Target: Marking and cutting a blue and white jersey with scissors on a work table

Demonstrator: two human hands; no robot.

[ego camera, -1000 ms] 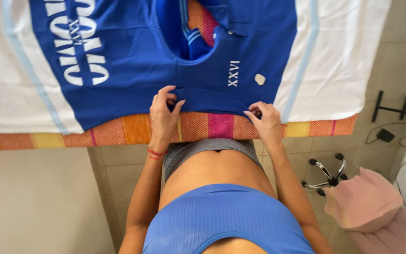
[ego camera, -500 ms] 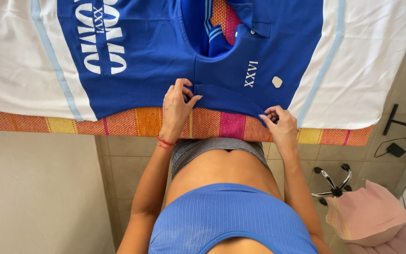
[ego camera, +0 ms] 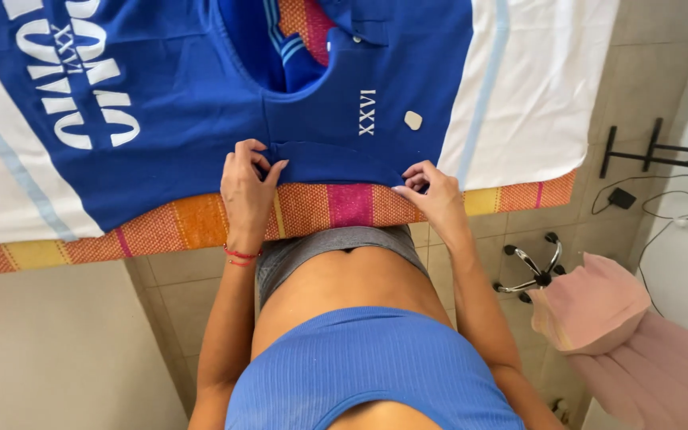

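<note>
Two large layers lie beyond both hands: a white sheet (ego camera: 535, 87) over a striped orange cloth (ego camera: 201, 223) on the tabletop, and on these a blue shirt (ego camera: 185, 103). Since a second ago, the view has drifted sideways, yet the shirt's near edge remains under the fingers. The left hand (ego camera: 247, 191) pinches that edge closed on a small fold. The right hand (ego camera: 433, 189) pinches the same edge at the corner. Grip appears maintained, so the fold is judged ongoing.
</note>
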